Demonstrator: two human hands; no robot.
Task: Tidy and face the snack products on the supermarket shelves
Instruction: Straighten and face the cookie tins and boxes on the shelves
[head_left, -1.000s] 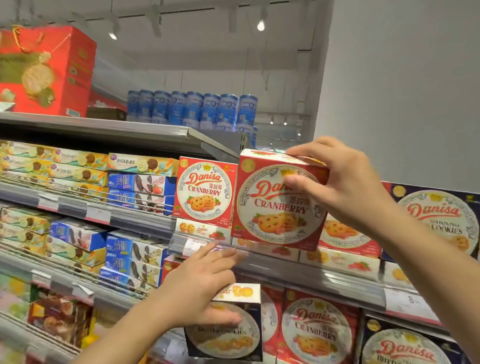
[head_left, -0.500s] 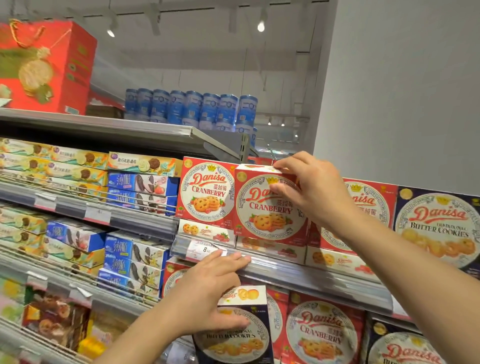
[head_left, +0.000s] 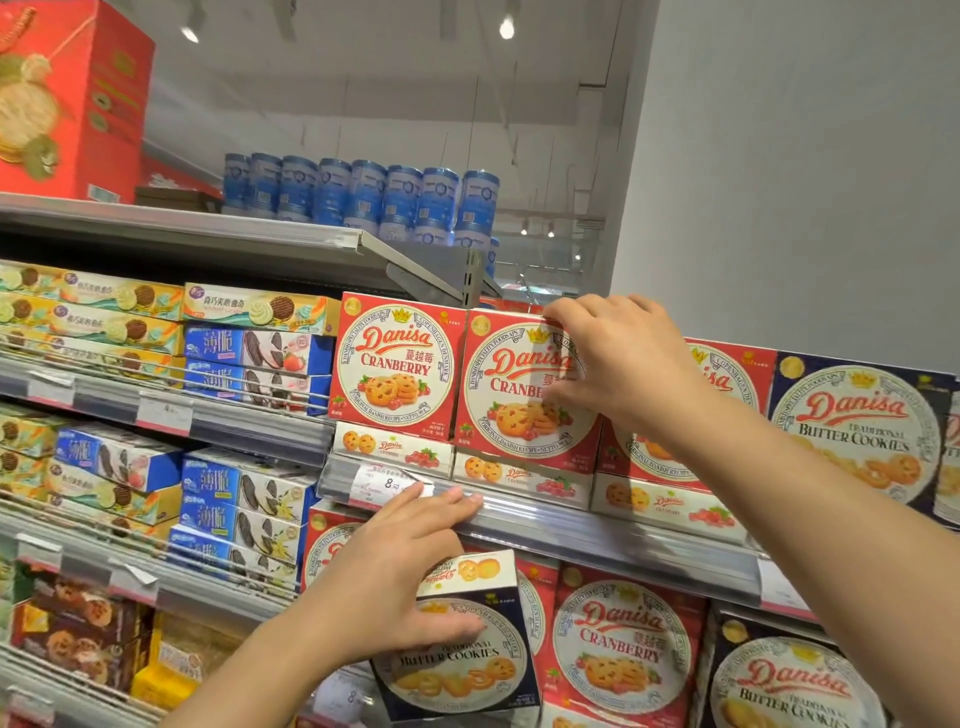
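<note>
Right hand (head_left: 618, 364): fingers curled over the top front edge of a red Danisa Cranberry box (head_left: 519, 395), thumb lying on its front face, so it grips that box. The box stands upright on the shelf rail (head_left: 597, 530), face out, touching a second Cranberry box (head_left: 397, 366) on its left; a third red box (head_left: 727, 384) sits just behind the right wrist. Flat Cranberry packs (head_left: 395, 452) lie under the upright ones.

Left hand (head_left: 395, 571): fingers straight, tips on the rail next to a price tag (head_left: 387, 486); thumb lies across the front of a navy Danisa Butter Cookies box (head_left: 467, 654), palm on its upper left. Whether it actually clamps that box or only rests on it, hard to tell. This box is one shelf down, tilted, in front of the red Cranberry boxes (head_left: 623, 644).

Far right: big Butter Cookies box (head_left: 862, 431). Left bays: blue and yellow biscuit cartons (head_left: 249, 358). Top shelf: red gift box (head_left: 67, 98), blue tins (head_left: 363, 192).
</note>
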